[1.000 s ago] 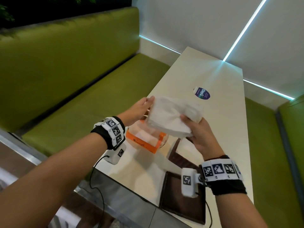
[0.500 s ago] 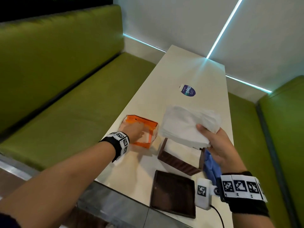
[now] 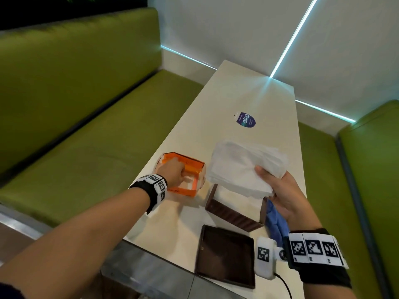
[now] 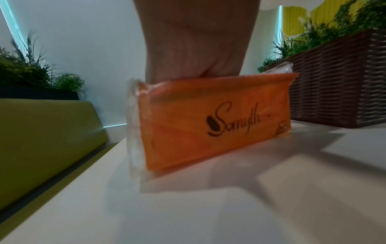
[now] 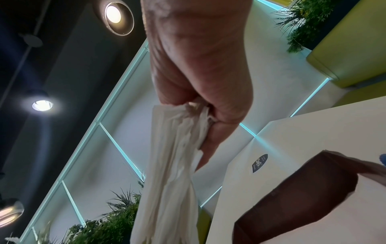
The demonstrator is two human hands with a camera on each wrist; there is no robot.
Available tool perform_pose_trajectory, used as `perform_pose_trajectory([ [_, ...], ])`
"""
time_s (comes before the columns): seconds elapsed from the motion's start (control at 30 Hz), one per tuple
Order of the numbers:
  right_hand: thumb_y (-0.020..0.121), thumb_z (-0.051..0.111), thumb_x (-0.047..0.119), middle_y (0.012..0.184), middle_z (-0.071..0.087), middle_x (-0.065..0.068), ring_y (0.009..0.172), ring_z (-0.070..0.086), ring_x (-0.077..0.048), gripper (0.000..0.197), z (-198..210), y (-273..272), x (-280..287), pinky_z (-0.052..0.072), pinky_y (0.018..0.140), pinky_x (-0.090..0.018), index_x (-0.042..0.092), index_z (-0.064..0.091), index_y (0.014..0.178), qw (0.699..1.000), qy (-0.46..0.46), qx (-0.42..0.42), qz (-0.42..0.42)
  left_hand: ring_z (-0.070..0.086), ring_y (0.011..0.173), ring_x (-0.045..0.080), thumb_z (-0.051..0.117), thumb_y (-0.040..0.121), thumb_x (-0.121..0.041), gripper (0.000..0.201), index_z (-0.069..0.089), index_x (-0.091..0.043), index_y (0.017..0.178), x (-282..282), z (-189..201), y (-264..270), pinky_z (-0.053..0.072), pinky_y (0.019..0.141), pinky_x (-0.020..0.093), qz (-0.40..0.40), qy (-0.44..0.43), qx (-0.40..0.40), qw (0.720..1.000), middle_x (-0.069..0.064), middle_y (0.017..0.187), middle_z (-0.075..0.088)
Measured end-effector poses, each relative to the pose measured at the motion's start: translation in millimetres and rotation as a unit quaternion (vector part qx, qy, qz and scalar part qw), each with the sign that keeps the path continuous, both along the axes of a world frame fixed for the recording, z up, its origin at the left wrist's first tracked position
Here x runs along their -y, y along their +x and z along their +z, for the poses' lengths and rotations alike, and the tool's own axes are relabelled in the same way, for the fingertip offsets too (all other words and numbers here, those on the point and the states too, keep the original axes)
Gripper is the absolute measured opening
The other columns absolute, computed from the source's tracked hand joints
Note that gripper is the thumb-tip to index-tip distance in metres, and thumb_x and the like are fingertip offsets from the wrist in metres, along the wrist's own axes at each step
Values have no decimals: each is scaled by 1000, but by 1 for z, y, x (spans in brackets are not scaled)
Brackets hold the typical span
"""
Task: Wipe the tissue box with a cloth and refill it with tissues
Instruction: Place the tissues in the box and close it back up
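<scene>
My right hand (image 3: 272, 186) grips a thick stack of white tissues (image 3: 241, 167) by its near corner and holds it in the air above the open brown tissue box (image 3: 232, 212). In the right wrist view my fingers (image 5: 211, 132) pinch the tissues (image 5: 171, 173), with the box (image 5: 292, 198) below. The box's flat brown lid (image 3: 224, 255) lies at the table's near edge. A blue cloth (image 3: 276, 223) lies right of the box, under my right wrist. My left hand (image 3: 176, 173) reaches curled into the opened orange tissue pack (image 3: 187, 188) on the table; its fingertips are hidden inside the pack (image 4: 217, 122).
The long white table (image 3: 248, 93) runs away from me, with a round dark sticker (image 3: 245, 120) further along it. Green benches (image 3: 97, 137) flank both sides. A woven brown planter (image 4: 334, 85) with plants shows in the left wrist view.
My left hand has let go of the tissue stack and dropped into the orange pack on the table. My right hand carried the stack rightward over the brown box.
</scene>
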State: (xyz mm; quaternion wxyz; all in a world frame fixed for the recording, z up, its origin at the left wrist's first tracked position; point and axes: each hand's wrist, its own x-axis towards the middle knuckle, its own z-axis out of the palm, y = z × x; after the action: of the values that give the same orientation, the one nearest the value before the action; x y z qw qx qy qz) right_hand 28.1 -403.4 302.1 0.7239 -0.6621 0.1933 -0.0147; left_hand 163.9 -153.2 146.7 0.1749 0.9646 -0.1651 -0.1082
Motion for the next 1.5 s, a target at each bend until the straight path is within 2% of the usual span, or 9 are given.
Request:
perform_pose_trajectory([
  [0.17, 85, 69, 12, 115, 72, -9, 107, 68, -26, 38, -3, 0, -2, 55, 92, -43, 11, 61, 122, 1000, -8, -2, 8, 61, 94, 26, 59, 82, -18, 10, 64, -19, 91, -6, 8, 2, 46, 76, 35, -10, -22, -7, 1000, 3, 98, 68],
  [0.3, 85, 69, 12, 113, 73, -8, 104, 69, -24, 37, 0, -1, -3, 58, 86, -37, 11, 61, 121, 1000, -6, 5, 21, 57, 81, 25, 54, 88, -12, 11, 48, -21, 89, -8, 14, 7, 39, 65, 31, 4, -85, -39, 996, 1, 87, 59],
  [0.5, 83, 70, 13, 112, 73, -9, 104, 69, -26, 38, 2, -2, -5, 57, 89, -41, 11, 62, 120, 1000, -6, 6, 16, 58, 115, 28, 61, 89, -13, 39, 54, -10, 128, -9, 6, 9, 48, 92, 36, -16, -45, -59, 997, 9, 126, 60],
  [0.6, 84, 70, 13, 114, 72, -11, 106, 68, -27, 39, 1, -5, -5, 53, 94, -45, 9, 61, 121, 1000, 1, 4, 21, 58, 112, 29, 62, 90, -25, 35, 57, -9, 121, -8, 0, 5, 48, 92, 38, -27, 27, -42, 998, 12, 123, 62],
  [0.73, 83, 72, 14, 115, 71, -12, 109, 67, -29, 41, -2, -8, -2, 50, 97, -46, 9, 61, 122, 1000, 6, -2, 21, 60, 111, 29, 59, 93, -24, 29, 59, -8, 117, -4, 4, 9, 48, 96, 40, -13, 46, -62, 997, 12, 122, 62],
  [0.9, 82, 72, 15, 114, 72, -12, 107, 68, -30, 42, -4, -11, 0, 50, 97, -49, 9, 61, 122, 1000, 8, -9, 21, 49, 119, 34, 68, 84, -29, 39, 64, -11, 120, 1, 9, 10, 44, 99, 42, -35, 116, -40, 992, 15, 126, 53],
  [1.13, 84, 71, 13, 112, 72, -12, 106, 68, -30, 37, -3, -14, 3, 49, 98, -51, 10, 62, 120, 1000, 9, -10, 25, 57, 88, 24, 61, 84, -11, 15, 58, -18, 96, -9, 28, 9, 41, 69, 32, -10, -64, -50, 997, 2, 92, 61],
  [1.27, 81, 73, 15, 113, 72, -12, 107, 68, -30, 41, -4, -13, 2, 49, 98, -50, 9, 62, 121, 999, 10, -11, 37, 56, 85, 20, 69, 84, -16, 31, 59, -15, 113, -11, 53, 13, 40, 68, 27, 26, -177, -37, 983, 3, 99, 64],
  [1.5, 81, 71, 15, 105, 76, -2, 96, 72, -18, 33, -2, -9, 0, 60, 75, -28, 16, 64, 113, 998, -6, 5, 54, 51, 68, 19, 74, 83, -29, 28, 65, -3, 89, -28, 109, 16, 35, 54, 24, 35, -224, -2, 974, 4, 78, 61],
])
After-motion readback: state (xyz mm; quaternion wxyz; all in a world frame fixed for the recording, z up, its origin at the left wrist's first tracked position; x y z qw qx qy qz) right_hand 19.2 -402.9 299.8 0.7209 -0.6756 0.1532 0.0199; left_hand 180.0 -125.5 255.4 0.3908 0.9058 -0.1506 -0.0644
